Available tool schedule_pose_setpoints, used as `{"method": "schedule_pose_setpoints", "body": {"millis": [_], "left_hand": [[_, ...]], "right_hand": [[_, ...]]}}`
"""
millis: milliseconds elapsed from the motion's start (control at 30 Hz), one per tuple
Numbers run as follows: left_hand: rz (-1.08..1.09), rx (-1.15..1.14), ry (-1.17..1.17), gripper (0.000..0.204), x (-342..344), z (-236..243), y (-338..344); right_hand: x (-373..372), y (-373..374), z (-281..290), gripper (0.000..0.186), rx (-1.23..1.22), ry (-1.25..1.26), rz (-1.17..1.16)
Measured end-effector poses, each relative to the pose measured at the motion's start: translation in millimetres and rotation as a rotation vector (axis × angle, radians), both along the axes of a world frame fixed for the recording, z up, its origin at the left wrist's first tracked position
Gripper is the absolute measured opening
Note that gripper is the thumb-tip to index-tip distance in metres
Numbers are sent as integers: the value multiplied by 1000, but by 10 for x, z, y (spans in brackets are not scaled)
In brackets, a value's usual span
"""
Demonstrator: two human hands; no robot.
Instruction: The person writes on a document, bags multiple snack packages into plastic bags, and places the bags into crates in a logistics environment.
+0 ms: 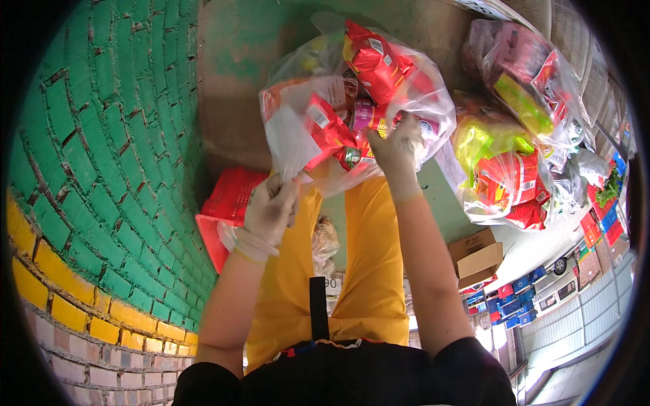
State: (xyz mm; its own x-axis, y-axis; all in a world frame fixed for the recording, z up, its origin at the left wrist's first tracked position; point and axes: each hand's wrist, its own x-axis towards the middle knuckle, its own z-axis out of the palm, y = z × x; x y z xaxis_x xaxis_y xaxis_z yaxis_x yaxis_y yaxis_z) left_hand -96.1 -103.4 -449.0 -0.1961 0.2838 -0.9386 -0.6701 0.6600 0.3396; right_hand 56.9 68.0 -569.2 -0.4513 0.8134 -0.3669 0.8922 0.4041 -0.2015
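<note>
Both hands wear pale gloves. My left hand [274, 203] is closed on the gathered plastic at the lower left of a large clear bag [284, 139]. The bag holds red packets [376, 61], a purple package [367, 114] and other items. My right hand [399, 152] is at the bag's right side, thumb out, its fingers blurred against the plastic, so their grip is unclear.
A red crate [229, 193] stands left beside a green brick wall [115, 169]. More filled bags [521, 74] lie right, above an open cardboard box [474, 260]. A small bag [325, 243] lies between my legs. Blue bins [521, 301] are farther off.
</note>
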Motion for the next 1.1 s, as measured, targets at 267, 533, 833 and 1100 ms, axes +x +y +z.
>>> {"method": "schedule_pose_setpoints", "body": {"millis": [267, 533, 833, 1100], "left_hand": [[938, 763, -243, 23, -874, -663, 136], [595, 702, -106, 23, -274, -245, 139], [471, 424, -78, 25, -236, -149, 384], [211, 74, 22, 23, -45, -13, -204]], "right_hand": [[1286, 572, 1287, 16, -938, -11, -146], [885, 1161, 930, 32, 68, 354, -146], [-924, 409, -214, 59, -65, 286, 483], [857, 722, 877, 97, 151, -171, -171]]}}
